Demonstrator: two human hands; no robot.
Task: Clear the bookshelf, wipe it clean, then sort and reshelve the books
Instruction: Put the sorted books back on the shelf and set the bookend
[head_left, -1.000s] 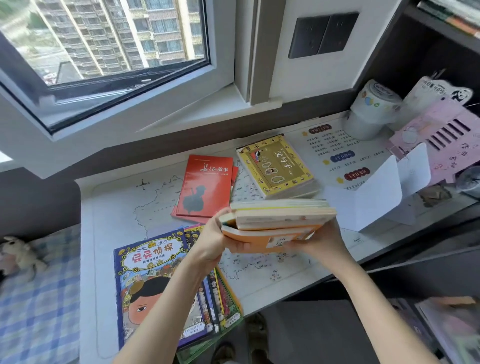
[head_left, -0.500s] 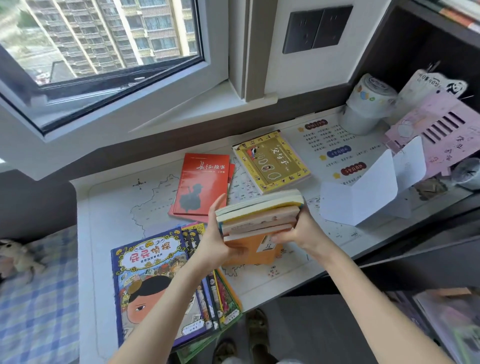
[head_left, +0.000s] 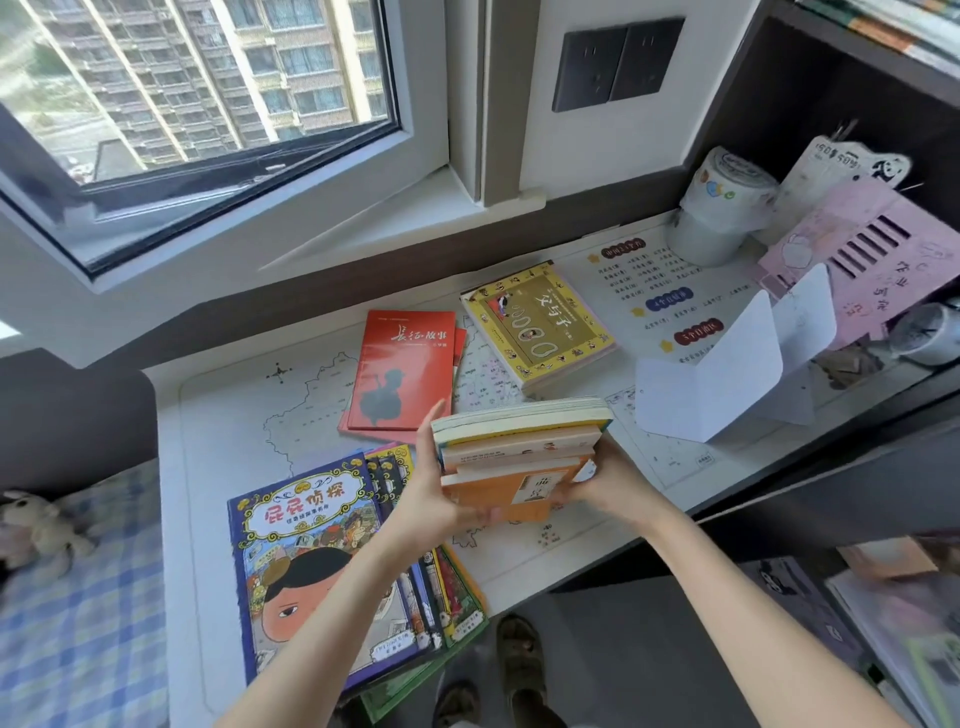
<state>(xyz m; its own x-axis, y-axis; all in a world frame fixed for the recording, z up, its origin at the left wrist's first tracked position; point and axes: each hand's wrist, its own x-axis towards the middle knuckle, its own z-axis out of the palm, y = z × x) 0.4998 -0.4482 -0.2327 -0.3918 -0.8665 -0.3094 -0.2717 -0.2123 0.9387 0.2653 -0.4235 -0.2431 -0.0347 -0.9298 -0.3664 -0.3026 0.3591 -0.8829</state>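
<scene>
The person holds a small stack of paperback books, a pale-edged one on top and an orange-covered one at the bottom. The stack is lifted off the white tabletop with a printed map mat. It hangs just in front of the flat red softcover book, on the person's side of it, slightly tilted.

The left hand clasps the stack's left end, thumb upright against the page edges and fingers curled underneath. The right hand grips the right end from below, fingers wrapped under the orange cover.

Just right of the red book lies a thick book with a yellow patterned border, flat on the tabletop. In front of the red book and a little left, a fanned pile of large picture books with a blue cartoon cover on top reaches the tabletop's near edge. Well to the right of the red book stands a folded white card bookend. Beyond that, further right, is the dark wooden bookshelf.
</scene>
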